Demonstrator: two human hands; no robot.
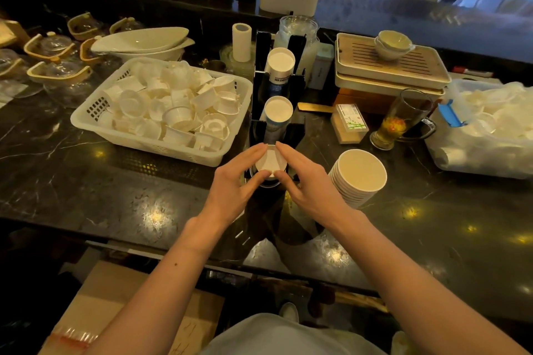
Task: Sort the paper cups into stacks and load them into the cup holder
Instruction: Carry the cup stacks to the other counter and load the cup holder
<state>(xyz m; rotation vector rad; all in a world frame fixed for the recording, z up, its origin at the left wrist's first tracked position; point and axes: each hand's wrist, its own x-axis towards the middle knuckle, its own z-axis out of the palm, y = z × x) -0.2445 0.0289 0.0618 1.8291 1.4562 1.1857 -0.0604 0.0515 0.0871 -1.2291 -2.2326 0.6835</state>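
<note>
**Both hands on the front slot**

Left hand and right hand curl their fingertips round the cup stack. It stands upright in the cup holder's nearest slot, dead centre between them. Whether it is fully seated is hard to tell.

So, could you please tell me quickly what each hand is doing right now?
Left hand: grips the cup stack in the nearest slot of the cup holder.
Right hand: grips the same cup stack from the other side.

Hidden: walls of the nearest cup stack, between left hand and right hand; front slot of the cup holder. Illegible: printed band on the rear stack. Cropped at right edge: plastic tub.
</note>
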